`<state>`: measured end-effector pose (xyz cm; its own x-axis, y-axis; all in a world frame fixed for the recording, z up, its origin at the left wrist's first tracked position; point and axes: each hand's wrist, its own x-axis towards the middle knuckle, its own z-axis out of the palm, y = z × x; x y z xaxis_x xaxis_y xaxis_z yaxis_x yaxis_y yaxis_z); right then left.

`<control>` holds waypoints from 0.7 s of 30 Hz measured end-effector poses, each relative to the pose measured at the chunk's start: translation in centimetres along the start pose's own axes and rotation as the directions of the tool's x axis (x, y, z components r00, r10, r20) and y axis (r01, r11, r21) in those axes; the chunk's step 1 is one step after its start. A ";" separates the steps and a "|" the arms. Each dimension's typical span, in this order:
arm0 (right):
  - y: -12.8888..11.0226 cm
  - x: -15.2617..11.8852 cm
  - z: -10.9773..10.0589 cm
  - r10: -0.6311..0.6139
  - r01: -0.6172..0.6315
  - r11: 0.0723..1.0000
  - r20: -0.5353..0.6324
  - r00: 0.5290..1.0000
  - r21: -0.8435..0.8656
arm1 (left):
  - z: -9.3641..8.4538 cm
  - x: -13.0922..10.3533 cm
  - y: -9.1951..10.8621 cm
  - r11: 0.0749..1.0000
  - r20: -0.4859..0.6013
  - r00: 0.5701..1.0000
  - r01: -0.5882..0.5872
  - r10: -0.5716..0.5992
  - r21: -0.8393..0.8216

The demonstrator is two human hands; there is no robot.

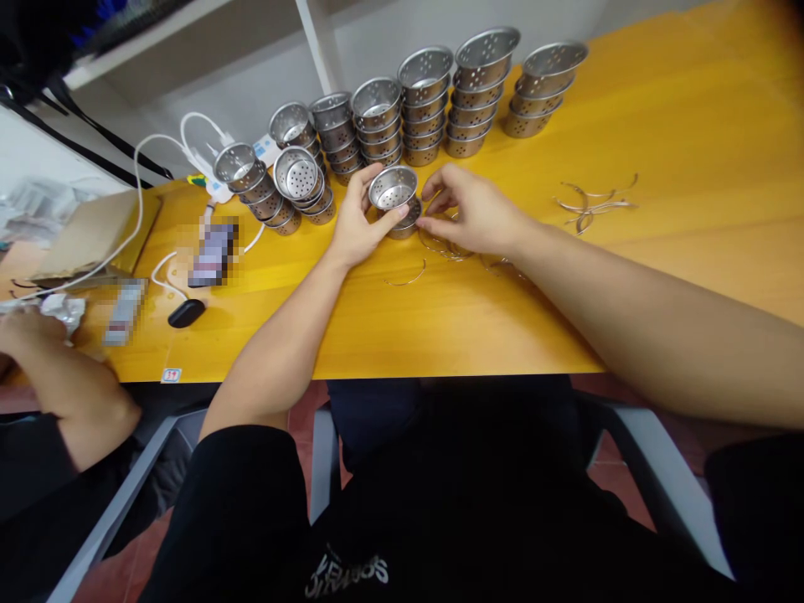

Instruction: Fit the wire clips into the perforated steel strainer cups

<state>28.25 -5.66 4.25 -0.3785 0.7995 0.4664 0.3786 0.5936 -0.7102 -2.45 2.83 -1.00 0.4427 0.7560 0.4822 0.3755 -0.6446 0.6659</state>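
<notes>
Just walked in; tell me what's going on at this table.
A seated person's left hand holds a small stack of perforated metal cups, with the right hand's fingertips at its side. More cup stacks stand behind. Thin curved wires lie on the table. Another person's arm shows at far left.

Stacked cups [424,100] behind hands [468,209], wires [585,207] right

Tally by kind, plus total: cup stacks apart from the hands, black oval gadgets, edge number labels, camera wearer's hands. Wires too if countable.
Cup stacks: 8
Black oval gadget: 1
Number label: 1
Hands: 2 (left hand, right hand)
Total: 12
Wires: overlapping, not countable, excluded.
</notes>
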 end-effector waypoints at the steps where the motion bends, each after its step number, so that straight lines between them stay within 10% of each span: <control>1: 0.0 0.0 0.1 0.011 -0.011 1.000 -0.007 1.000 0.018 | 0.1 -0.1 0.2 1.000 0.018 1.000 0.003 -0.003 -0.001; 21: 0.1 0.0 0.1 -0.085 0.085 0.996 -0.020 0.996 -0.002 | -0.4 -0.2 1.1 0.999 0.096 0.994 0.048 -0.047 -0.009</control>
<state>28.21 -5.59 4.20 -0.3924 0.7479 0.5354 0.3471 0.6595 -0.6668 -2.44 1.97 -0.16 0.5012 0.7707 0.3934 0.3890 -0.6068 0.6931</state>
